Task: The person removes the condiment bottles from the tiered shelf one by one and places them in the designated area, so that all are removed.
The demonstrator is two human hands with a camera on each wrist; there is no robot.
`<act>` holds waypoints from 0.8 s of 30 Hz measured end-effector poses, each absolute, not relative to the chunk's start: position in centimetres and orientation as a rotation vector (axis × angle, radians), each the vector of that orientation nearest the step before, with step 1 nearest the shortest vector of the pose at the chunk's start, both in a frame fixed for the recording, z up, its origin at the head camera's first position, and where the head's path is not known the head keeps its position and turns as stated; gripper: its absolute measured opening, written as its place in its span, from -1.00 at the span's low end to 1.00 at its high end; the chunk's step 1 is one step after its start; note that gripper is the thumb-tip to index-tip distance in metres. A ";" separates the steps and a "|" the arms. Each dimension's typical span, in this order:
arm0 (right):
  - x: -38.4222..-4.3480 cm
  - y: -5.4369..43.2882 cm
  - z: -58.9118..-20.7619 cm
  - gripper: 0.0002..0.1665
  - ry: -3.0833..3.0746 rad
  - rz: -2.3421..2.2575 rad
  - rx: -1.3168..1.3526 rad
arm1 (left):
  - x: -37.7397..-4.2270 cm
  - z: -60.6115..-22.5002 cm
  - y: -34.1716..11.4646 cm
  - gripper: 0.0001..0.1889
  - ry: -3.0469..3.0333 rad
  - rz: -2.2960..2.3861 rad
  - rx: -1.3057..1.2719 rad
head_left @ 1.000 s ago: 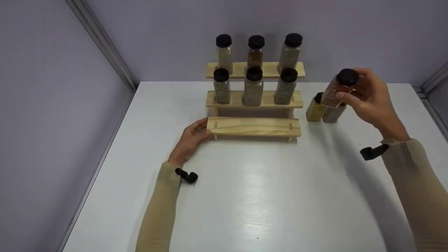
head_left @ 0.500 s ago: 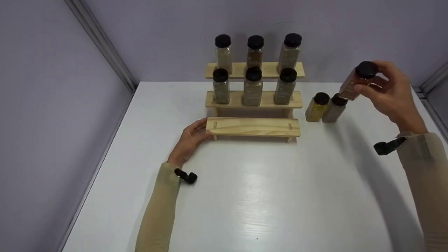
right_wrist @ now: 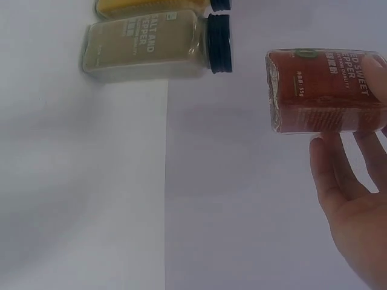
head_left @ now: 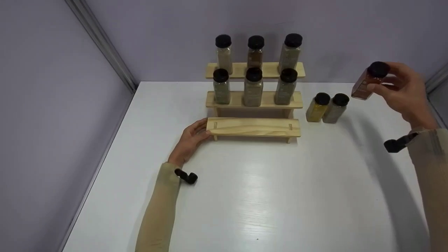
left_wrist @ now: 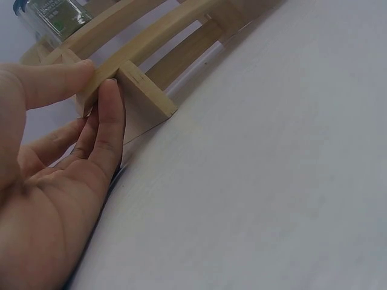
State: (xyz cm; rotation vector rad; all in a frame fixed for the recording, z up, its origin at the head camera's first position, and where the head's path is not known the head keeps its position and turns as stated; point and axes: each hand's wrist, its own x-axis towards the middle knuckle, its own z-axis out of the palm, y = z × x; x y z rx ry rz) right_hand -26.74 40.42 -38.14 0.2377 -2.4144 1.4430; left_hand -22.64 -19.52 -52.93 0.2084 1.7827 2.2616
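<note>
My right hand (head_left: 406, 91) grips a black-capped spice jar (head_left: 367, 84) of red powder in the air, right of two standing jars. In the right wrist view the red jar (right_wrist: 326, 90) shows a label reading partly "sweet pepper", with thumb on one side and fingers on the other. My left hand (head_left: 190, 138) pinches the left end of the wooden rack's lowest shelf (head_left: 253, 126). The left wrist view shows the left thumb on top of the shelf board (left_wrist: 145, 54) and a finger beneath it. No jars stand on that shelf.
Several jars stand on the rack's middle shelf (head_left: 236, 99) and top shelf (head_left: 239, 68). On the white table (head_left: 252, 196), a yellow jar (head_left: 316, 108) stands beside a grey-brown salt-and-pepper jar (head_left: 334, 110). Walls rise behind and at the sides.
The red spice jar has moved right with my right hand, away from the two standing jars, which are now uncovered. My left hand has stayed on the shelf.
</note>
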 end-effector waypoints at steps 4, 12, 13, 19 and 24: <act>-27.0 41.2 -38.8 -0.31 -2.441 1.404 0.253 | -22.6 -52.9 -19.6 -0.33 1.789 2.257 0.208; -27.4 42.1 -39.7 -0.31 -2.509 1.380 0.297 | -22.7 -53.1 -19.7 -0.35 1.784 2.259 0.209; -27.5 42.2 -39.8 -0.31 -2.530 1.373 0.283 | -22.7 -53.1 -19.7 -0.35 1.783 2.259 0.208; -27.6 42.6 -40.8 -0.31 -2.584 1.352 0.283 | -22.7 -53.2 -19.6 -0.35 1.786 2.259 0.198; -27.6 42.9 -41.6 -0.33 -2.650 1.385 0.238 | -22.8 -53.2 -19.5 -0.35 1.778 2.267 0.205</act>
